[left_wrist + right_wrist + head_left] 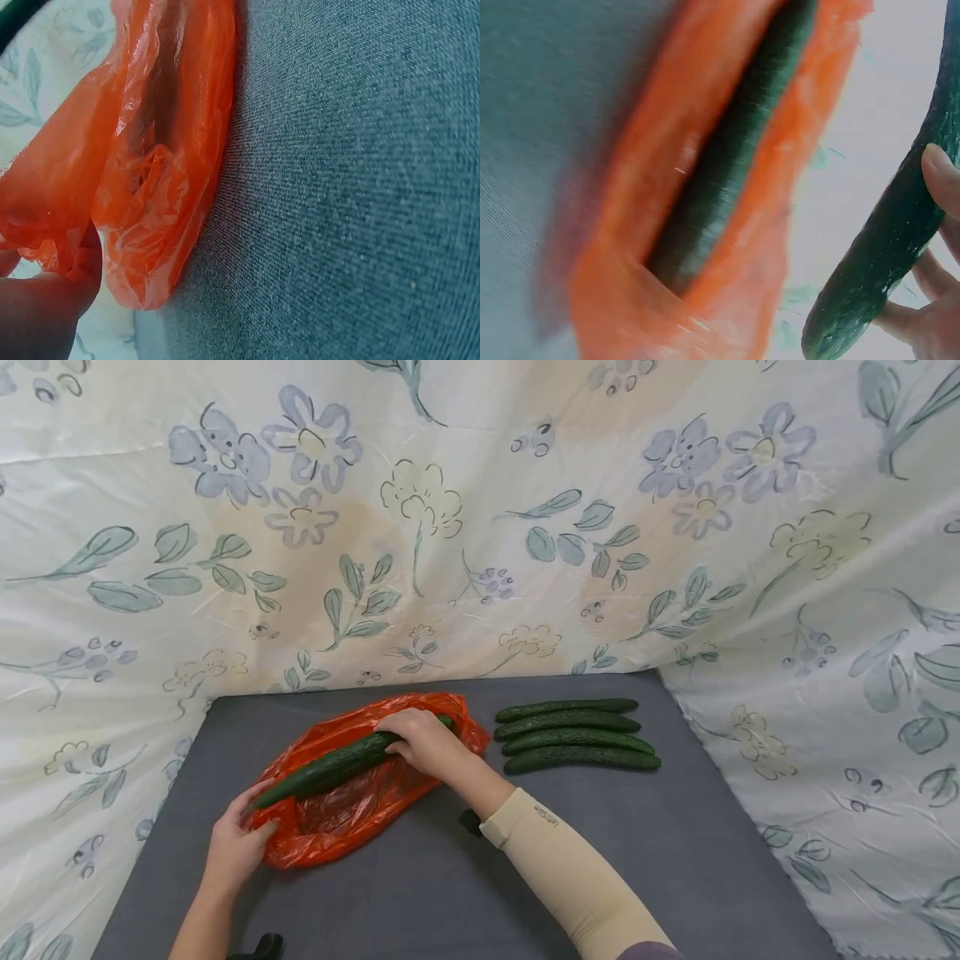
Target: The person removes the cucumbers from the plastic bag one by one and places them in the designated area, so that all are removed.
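My right hand point(427, 743) grips a long dark green cucumber point(330, 774) from above, holding it slantwise over a red-orange plastic bag point(300, 853). The right wrist view shows thumb and fingers curled round this cucumber, and a second cucumber point(735, 150) lying inside the open bag. At the bag's near left end, my left hand point(238, 839) pinches the thin plastic rim between thumb and fingers. The tip of the held cucumber comes close to the left fingers; whether they touch it I cannot tell. In the left wrist view the bag point(161, 247) rests on the cloth.
Several cucumbers point(577, 741) lie side by side on the grey tabletop point(600, 827), right of the bag. Floral cloth point(465, 527) hangs behind the table and along both sides. Small black devices show at the right wrist point(471, 822) and the left wrist point(267, 946).
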`<state>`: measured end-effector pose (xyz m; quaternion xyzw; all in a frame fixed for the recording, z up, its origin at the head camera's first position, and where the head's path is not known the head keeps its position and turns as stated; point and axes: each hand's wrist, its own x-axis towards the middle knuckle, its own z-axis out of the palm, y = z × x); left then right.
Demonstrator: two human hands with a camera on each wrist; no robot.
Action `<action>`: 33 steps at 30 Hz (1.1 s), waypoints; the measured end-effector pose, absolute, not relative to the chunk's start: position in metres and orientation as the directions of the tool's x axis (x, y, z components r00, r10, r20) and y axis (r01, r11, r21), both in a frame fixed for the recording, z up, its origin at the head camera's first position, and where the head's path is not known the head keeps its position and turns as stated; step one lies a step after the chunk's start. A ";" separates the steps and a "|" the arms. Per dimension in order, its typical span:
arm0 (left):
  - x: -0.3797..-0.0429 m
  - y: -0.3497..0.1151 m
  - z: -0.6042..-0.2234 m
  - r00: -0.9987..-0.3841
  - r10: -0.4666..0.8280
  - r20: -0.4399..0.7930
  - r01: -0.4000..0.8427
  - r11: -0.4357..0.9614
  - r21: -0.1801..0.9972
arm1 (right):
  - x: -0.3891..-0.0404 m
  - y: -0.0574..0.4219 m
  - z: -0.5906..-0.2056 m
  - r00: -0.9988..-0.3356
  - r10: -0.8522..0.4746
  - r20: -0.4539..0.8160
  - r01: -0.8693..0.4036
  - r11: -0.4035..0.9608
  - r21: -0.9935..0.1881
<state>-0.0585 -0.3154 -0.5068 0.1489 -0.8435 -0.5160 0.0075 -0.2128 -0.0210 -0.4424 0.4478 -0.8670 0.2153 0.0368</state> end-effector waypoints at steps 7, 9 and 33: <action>-0.056 -0.316 -0.508 -0.953 -0.259 -0.154 -0.259 0.442 0.859 | -0.210 0.010 -0.419 -0.607 -0.733 0.307 -0.786 0.495 -0.370; -0.058 -0.316 -0.508 -0.952 -0.261 -0.159 -0.264 0.442 0.857 | -0.211 0.024 -0.416 -0.620 -0.716 0.320 -0.776 0.502 -0.381; -0.061 -0.311 -0.507 -0.932 -0.316 -0.175 -0.312 0.462 0.830 | -0.189 0.220 -0.456 -0.881 -0.406 0.243 -0.473 0.749 -0.463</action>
